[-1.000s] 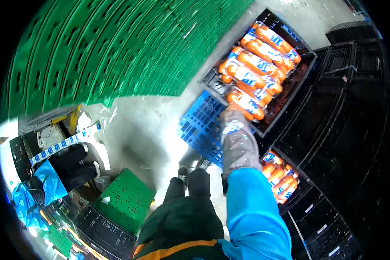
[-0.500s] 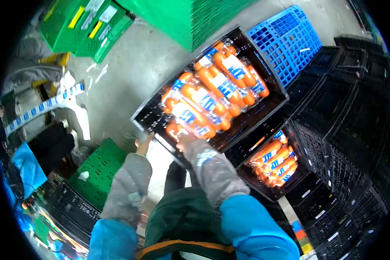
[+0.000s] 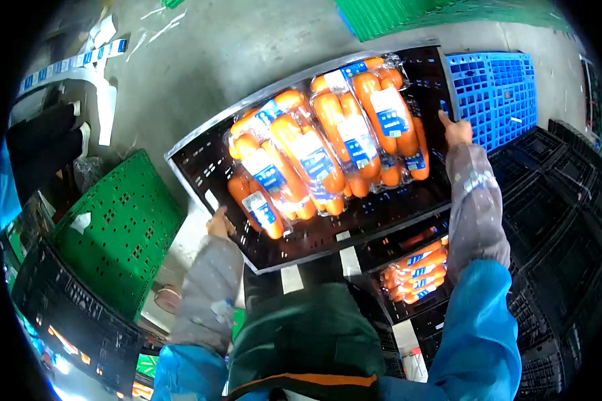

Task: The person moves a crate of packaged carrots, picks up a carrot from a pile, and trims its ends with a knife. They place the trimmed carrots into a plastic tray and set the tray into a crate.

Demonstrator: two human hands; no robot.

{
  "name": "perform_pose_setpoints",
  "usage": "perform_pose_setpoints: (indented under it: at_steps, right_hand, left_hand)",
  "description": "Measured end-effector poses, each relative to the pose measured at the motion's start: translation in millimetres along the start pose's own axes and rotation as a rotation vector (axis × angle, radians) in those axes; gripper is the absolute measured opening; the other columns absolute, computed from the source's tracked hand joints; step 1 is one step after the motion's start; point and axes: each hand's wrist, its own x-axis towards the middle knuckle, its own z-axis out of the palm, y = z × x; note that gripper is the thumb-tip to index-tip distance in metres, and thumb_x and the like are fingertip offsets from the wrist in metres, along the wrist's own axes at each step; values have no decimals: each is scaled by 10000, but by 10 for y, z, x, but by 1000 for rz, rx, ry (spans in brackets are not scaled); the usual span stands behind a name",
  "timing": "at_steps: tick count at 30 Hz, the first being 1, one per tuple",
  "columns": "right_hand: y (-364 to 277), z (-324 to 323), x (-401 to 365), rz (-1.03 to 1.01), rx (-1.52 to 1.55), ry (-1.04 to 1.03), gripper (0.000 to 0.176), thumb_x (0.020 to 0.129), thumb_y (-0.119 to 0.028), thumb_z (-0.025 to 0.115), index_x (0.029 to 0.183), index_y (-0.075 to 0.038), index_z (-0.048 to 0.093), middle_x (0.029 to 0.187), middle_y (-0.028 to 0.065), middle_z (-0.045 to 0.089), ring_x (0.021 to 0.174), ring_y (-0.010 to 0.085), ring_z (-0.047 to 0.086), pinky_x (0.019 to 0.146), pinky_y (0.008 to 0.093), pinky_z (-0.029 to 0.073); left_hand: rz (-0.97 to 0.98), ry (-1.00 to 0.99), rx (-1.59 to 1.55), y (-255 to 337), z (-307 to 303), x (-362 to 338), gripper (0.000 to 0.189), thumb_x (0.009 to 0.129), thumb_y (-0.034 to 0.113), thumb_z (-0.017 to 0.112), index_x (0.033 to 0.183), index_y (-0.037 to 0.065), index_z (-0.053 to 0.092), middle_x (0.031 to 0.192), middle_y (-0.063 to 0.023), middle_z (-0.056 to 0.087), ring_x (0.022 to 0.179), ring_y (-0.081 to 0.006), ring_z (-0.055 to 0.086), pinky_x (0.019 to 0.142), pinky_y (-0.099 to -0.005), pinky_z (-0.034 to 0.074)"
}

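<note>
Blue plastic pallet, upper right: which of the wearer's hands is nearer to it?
Right. The right hand is at the black crate's end beside the blue pallet; the left hand is at the crate's opposite end.

No word or number can be read here, but there are lots of labels. Each clear pack [image 3: 328, 175] of orange things lying in the big black crate [image 3: 388, 208] that shows its front has a blue and white label [image 3: 389, 113]. The writing on it is too small and blurry. The packs in the lower crate [image 3: 432, 238] have blue and white labels [image 3: 419, 273] too. At the upper left, a long strip [image 3: 73, 63] has blue and white labels all in a row. A dark crate [image 3: 53, 287] at the lower left has pale marks, too fuzzy to tell if they are letters.
</note>
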Motion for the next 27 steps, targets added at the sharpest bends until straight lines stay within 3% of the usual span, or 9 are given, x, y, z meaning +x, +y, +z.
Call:
perform_pose_setpoints:
  at_steps: [1, 3, 5, 7, 10, 18, 20, 22, 27]
  right_hand:
    - [-25, -5, -48, 7, 146, -41, 377, 713, -366, 724, 745, -6, 621, 581, 63, 584, 466, 203, 506, 473, 356, 406]
    - [434, 290, 246, -371, 24, 287, 355, 713, -305, 706, 768, 35, 619, 635, 107, 623, 530, 254, 564, 543, 388, 448]
    - [283, -29, -12, -453, 95, 172, 348, 730, -289, 681, 762, 49, 603, 600, 111, 604, 494, 257, 560, 512, 387, 450]
    - [-136, -823, -753, 15, 146, -338, 442, 693, -358, 679, 823, 62, 632, 760, 212, 642, 677, 310, 638, 626, 382, 497]
    - [35, -1257, -1332, -20, 320, -460, 368, 712, -280, 648, 779, 82, 625, 699, 210, 635, 647, 272, 636, 597, 384, 481]
    - [1463, -1173, -2095, -3, 847, -311, 299, 757, -274, 575, 860, 4, 613, 762, 253, 588, 785, 402, 596, 688, 430, 465]
    - [1372, -1297, -2475, 24, 759, -192, 293, 732, -269, 593, 857, -5, 612, 742, 234, 591, 771, 388, 600, 670, 407, 462]
    - [1635, -850, -2907, -87, 835, 91, 184, 753, -132, 623, 886, -6, 608, 585, 19, 538, 550, 182, 556, 541, 313, 438]
    - [2089, -1284, -3701, 579, 999, -30, 259, 729, -249, 677, 615, -72, 527, 480, 9, 469, 340, 113, 432, 305, 275, 307]
  left_hand:
    - [7, -72, 41, 126, 8, -155, 243, 752, 218, 636, 586, 83, 520, 469, -84, 458, 395, -237, 480, 443, -364, 426]
    - [-24, 86, 288, 360, -7, -335, 293, 743, 235, 642, 547, 95, 476, 437, -64, 423, 374, -206, 442, 405, -351, 382]
    - [41, 200, 515, 725, -242, -299, 301, 717, 245, 666, 547, 105, 462, 439, -42, 415, 364, -183, 419, 382, -341, 356]
    - [45, 262, 543, 1086, -601, -828, 286, 694, 249, 693, 573, 122, 467, 463, -16, 416, 357, -164, 398, 366, -334, 337]
    - [46, 288, 424, 1686, -971, -1946, 309, 745, 206, 644, 557, 176, 401, 429, 39, 269, 331, -125, 288, 342, -318, 277]
    - [579, 555, 722, 2536, -366, -3191, 295, 754, 199, 576, 502, 98, 460, 382, -6, 347, 267, -140, 332, 290, -290, 248]
    - [745, 390, 747, 2698, -302, -3024, 295, 742, 200, 584, 496, 68, 490, 381, -28, 401, 265, -160, 376, 290, -298, 279]
    - [836, 232, 821, 2895, -602, -2353, 259, 718, 180, 605, 514, 44, 522, 397, -43, 455, 276, -160, 404, 303, -307, 291]
    - [1086, -132, 1112, 2996, 768, -2392, 332, 679, 233, 633, 505, -34, 539, 396, -75, 475, 296, -187, 445, 334, -318, 351]
